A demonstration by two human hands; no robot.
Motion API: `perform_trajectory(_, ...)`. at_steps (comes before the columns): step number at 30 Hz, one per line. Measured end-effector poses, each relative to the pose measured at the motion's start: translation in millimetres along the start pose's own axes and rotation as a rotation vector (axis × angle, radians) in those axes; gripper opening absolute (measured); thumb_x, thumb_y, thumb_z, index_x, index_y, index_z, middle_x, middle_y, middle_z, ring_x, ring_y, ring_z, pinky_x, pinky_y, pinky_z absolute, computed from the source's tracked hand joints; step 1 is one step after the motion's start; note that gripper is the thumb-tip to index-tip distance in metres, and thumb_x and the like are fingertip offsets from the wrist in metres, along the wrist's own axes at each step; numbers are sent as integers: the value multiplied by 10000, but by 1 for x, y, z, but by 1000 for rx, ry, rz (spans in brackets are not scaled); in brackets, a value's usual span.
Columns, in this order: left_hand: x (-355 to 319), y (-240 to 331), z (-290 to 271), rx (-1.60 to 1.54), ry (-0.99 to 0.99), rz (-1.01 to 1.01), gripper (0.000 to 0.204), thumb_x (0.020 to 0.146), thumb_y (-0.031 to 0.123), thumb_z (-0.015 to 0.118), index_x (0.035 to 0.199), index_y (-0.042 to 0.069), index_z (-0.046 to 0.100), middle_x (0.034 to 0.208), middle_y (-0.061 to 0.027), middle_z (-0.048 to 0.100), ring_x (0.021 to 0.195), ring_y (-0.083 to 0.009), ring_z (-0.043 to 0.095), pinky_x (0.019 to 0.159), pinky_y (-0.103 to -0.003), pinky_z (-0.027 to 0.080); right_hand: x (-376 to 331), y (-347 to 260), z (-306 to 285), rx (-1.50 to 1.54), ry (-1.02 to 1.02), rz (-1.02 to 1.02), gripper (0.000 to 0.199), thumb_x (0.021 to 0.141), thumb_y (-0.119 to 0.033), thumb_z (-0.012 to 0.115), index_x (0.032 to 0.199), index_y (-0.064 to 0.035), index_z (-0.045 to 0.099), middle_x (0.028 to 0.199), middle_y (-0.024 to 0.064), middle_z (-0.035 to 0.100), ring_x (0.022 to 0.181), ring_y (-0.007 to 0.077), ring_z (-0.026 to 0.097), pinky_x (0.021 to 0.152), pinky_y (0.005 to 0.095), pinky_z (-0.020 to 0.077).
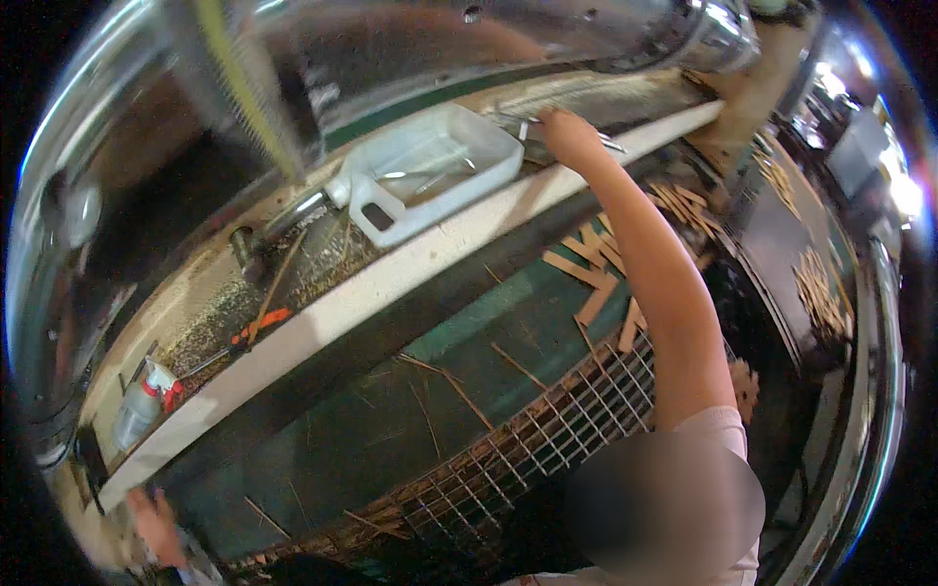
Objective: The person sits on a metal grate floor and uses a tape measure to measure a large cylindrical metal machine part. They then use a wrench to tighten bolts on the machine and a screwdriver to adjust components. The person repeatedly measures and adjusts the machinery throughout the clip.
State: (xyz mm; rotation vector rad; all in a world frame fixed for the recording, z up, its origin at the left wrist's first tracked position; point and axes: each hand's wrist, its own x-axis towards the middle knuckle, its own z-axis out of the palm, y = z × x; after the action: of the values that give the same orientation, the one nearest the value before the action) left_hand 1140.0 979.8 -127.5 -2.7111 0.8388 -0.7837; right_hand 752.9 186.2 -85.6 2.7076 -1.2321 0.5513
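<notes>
My right hand (572, 137) reaches to the far right end of a long trough-like shelf, its fingers closed around something small I cannot make out. Slim metal pieces show beside the fingers, and a silver metal tool (612, 145) pokes out past the wrist. Just left of this hand, a translucent plastic jug (440, 166) lies on its side with a cut-out wall and loose metal bits inside. At the lower left, my left hand (156, 527) is by the near end of the pale ledge (391, 273). Its fingers look apart and hold nothing visible, though they are slightly blurred.
A hammer (283, 223), an orange-handled screwdriver (259, 327) and a clear bottle with a red part (142, 410) lie along the shelf. Below are a green surface (371, 410) with thin strips, a metal grid (547, 439) and flat wooden pieces (586, 259). Shiny machinery (410, 49) stands behind.
</notes>
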Motion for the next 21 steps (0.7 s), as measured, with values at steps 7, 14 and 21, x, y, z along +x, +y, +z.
perform_trajectory(7, -163, 163, -162, -69, -1181, 240, 246, 902, 292, 521, 896, 60, 601, 869, -164, 572, 799, -242, 551, 738, -371, 467, 0, 50, 14, -3, -79, -16, 264, 908, -309, 448, 899, -70, 561, 789, 152, 643, 753, 351, 624, 640, 453, 487)
perform_trajectory(14, -180, 223, -215, -292, -1136, -104, 334, 844, 310, 550, 648, 58, 646, 588, -142, 583, 559, -316, 569, 550, -433, 467, -2, 55, 8, 31, -36, -46, 289, 900, -327, 465, 864, -60, 570, 767, 164, 644, 683, 350, 634, 595, 436, 495)
perform_trajectory(21, -231, 234, -276, -1200, -1626, -283, 386, 897, 385, 515, 930, 27, 654, 849, -87, 641, 776, -207, 582, 732, -340, 459, 2, 53, 14, 8, -100, -80, 298, 908, -343, 447, 893, -64, 553, 751, 140, 647, 686, 334, 643, 593, 422, 509)
